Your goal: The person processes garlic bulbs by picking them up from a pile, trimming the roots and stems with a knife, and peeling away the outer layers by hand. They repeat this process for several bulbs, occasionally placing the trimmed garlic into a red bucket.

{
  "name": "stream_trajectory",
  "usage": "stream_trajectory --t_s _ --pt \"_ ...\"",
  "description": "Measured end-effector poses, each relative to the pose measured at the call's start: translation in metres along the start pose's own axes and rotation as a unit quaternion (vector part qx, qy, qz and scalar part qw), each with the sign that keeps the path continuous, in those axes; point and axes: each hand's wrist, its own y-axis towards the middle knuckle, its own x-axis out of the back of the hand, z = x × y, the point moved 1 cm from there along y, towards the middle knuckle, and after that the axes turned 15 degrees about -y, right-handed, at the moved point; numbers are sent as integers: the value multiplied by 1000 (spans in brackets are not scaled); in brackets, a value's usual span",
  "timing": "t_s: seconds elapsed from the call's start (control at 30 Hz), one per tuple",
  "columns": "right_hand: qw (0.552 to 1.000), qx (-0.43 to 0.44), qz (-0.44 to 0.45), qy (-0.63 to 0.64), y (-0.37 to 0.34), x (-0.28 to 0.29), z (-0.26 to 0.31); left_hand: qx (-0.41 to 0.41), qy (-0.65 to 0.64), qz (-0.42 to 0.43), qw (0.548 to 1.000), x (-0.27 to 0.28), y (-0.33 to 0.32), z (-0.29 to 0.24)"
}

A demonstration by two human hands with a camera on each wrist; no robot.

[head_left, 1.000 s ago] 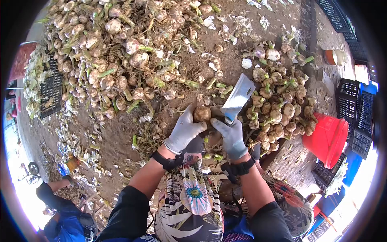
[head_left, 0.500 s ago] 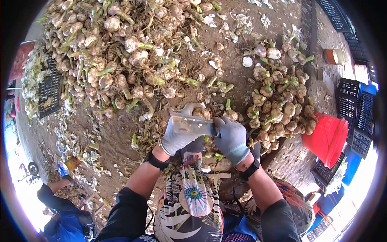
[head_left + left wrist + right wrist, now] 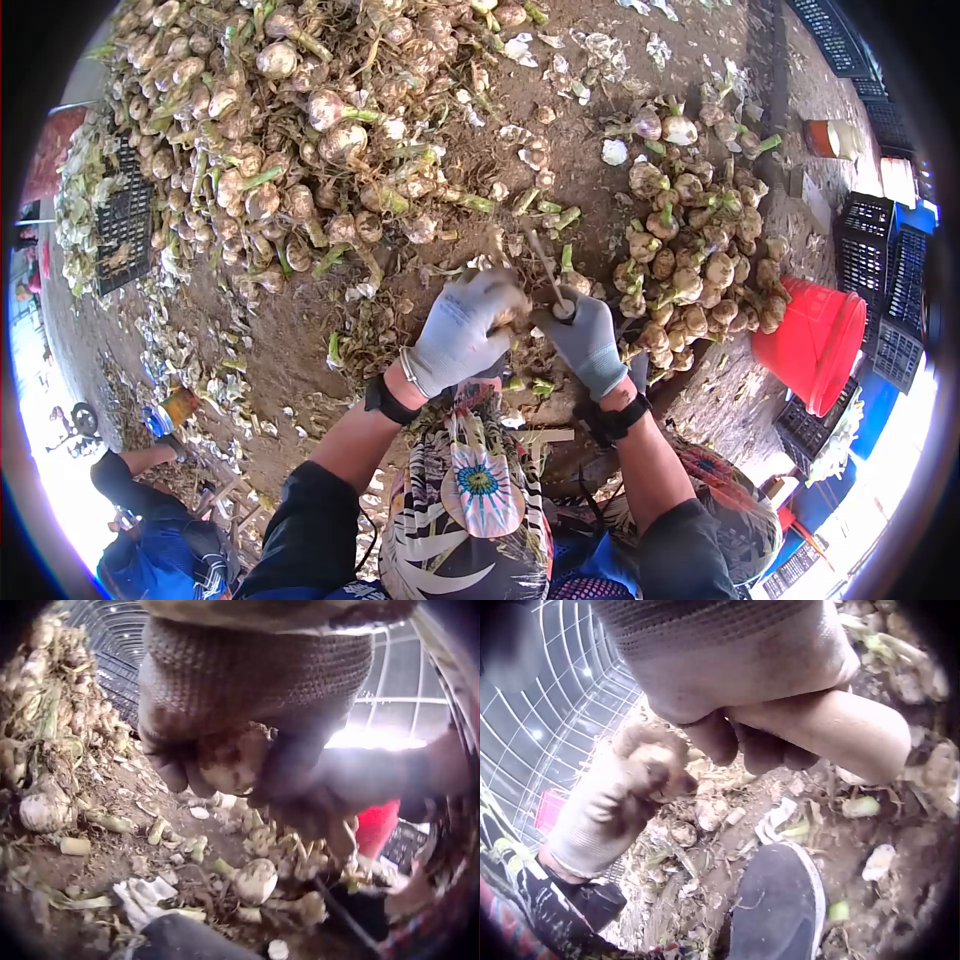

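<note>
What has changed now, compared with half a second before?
The cleaver, held in the right hand, has swung from over the left hand to point forward, blade edge-on. The left hand still grips a bulb; the red bucket stayed.

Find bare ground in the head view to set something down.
Mostly bare soil shows between the large bulb heap and the smaller pile; also below the heap, right of scattered peelings. Crowded: the heap, and the pile beside the red bucket.
</note>
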Motion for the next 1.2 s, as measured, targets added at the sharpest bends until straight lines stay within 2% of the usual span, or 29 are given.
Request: stream_trajectory --t_s 0.03,0.07,0.13,0.17,0.2,0.23,0.27,0.33,0.37,0.43,0.47,0.5,0.53,0.6,0.67,0.73,0.8,0.83,0.87,0.93,0.97,1.0,1.07,1.1,1.13,1.2 --pt "998 62 -25 -17 0 0 10 -74 70 -7 995 -5 -1 10" --pt "991 122 -50 -33 1 0 14 -74 70 -5 995 -4 -1 8" --pt "987 147 -32 -49 4 0 1 -136 164 69 975 1 -7 0" --pt "985 51 21 -162 9 -3 -21 -173 181 51 967 10 -8 -6" --pt "959 -40 70 -271 17 -6 -40 -177 189 44 965 16 2 -11" --pt "977 -4 15 -215 7 -16 -61 -159 141 41 976 14 12 -16" --pt "997 1 41 -72 -5 -29 -66 -135 89 43 986 6 15 -24" --pt "998 -5 47 -51 -6 -39 -58 -117 -86 57 988 -30 32 -60" --pt "998 -11 50 -34 -5 -40 -52 -119 -84 54 988 -33 44 -62" --pt "998 -33 57 0 -9 -39 -45 -218 -18 -125 968 -24 74 -63" --pt "997 -42 56 18 -9 -37 -43 -103 17 -106 989 9 84 -55" --pt "992 -75 29 95 -7 -33 -50 -64 92 -193 975 30 90 -24" --pt "990 -82 4 113 -1 -27 -57 -26 219 -223 950 53 96 8" --pt "978 -105 -13 182 2 -16 -48 207 288 -165 920 87 84 59" --pt "979 -91 -12 181 6 -14 -40 151 357 -203 899 91 52 84" --pt "979 -86 -12 182 4 -21 -39 39 355 -199 913 85 18 86" --pt "969 -82 3 234 8 -30 -37 104 417 -102 897 72 -8 85" --pt "976 -39 -26 215 9 -35 -36 154 450 -96 874 65 -13 80" --pt "976 -36 -24 213 8 -37 -32 156 450 -99 874 66 -15 86" --pt "976 -77 23 203 8 -34 -21 174 352 -156 906 67 -11 104" --pt "967 -105 58 225 4 -26 -7 134 272 -210 929 69 -7 96" --pt "967 -105 57 223 5 -27 -2 133 271 -210 930 68 -5 85" --pt "918 -91 39 384 9 -32 9 72 43 -222 971 58 -4 64" --pt "912 -61 52 402 5 -20 29 74 -81 -185 977 49 -4 54" --pt "912 -61 51 403 10 -23 38 67 -131 -151 977 40 -8 43" --pt "899 50 -7 435 14 -28 54 108 -189 -144 965 23 -9 25"
